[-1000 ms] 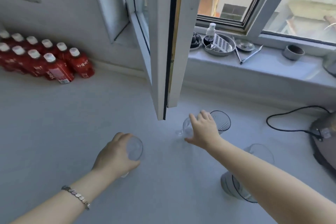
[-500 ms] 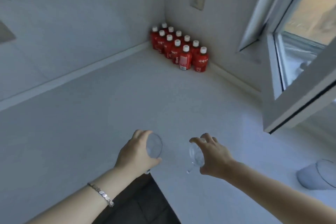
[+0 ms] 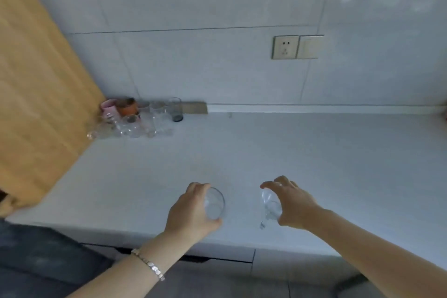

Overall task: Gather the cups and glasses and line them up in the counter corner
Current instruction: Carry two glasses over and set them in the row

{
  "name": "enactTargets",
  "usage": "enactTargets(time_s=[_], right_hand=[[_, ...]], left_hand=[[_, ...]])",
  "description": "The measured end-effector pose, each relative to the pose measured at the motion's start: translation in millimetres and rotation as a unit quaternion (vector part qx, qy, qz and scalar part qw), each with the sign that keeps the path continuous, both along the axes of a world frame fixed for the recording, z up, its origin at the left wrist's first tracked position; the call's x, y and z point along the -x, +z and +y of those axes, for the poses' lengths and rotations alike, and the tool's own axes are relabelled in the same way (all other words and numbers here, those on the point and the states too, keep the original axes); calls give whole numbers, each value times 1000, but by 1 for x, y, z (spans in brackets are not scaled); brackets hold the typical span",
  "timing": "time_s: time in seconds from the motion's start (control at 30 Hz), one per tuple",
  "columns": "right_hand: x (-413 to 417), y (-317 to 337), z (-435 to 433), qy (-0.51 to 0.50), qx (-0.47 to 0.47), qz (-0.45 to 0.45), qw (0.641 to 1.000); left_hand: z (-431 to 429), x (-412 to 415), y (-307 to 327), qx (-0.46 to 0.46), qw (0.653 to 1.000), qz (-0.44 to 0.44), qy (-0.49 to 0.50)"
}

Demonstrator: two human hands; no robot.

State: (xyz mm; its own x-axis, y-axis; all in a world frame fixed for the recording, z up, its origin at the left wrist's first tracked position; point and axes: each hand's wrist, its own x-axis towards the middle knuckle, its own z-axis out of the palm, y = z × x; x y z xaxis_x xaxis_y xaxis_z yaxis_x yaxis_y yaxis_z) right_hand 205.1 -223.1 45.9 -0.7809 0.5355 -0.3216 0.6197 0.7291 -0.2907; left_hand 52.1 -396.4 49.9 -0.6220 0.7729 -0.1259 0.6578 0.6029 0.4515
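Note:
My left hand (image 3: 191, 213) grips a clear round glass (image 3: 214, 203) from its left side, held over the near edge of the white counter (image 3: 302, 152). My right hand (image 3: 294, 203) holds a second clear glass (image 3: 269, 203) with a small handle or stem hanging down. Far off in the back left corner, where the counter meets a wooden panel, stands a cluster of several cups and glasses (image 3: 137, 118): a pink cup (image 3: 108, 107), an orange-brown cup (image 3: 127, 106), clear glasses and a taller dark-bottomed glass (image 3: 176, 109).
A tall wooden panel (image 3: 36, 80) borders the counter on the left. The tiled wall behind carries a socket and switch (image 3: 297, 46). Cabinet fronts (image 3: 217, 264) and dark clothing show below the counter edge.
The view has swung left, away from the window and red bottles to another counter corner with the cup cluster. Both hands still carry their glasses, held at about the same place in view.

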Motion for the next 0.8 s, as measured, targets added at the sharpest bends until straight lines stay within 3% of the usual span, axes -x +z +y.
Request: enactTargets(time_s=[0.33, 0.8], right_hand=[[221, -2, -83, 127, 25, 5, 992], [465, -43, -89, 189, 51, -8, 981]], left_hand=[[-105, 185, 0, 34, 990, -8, 137], [-109, 443, -22, 137, 968, 13, 209]])
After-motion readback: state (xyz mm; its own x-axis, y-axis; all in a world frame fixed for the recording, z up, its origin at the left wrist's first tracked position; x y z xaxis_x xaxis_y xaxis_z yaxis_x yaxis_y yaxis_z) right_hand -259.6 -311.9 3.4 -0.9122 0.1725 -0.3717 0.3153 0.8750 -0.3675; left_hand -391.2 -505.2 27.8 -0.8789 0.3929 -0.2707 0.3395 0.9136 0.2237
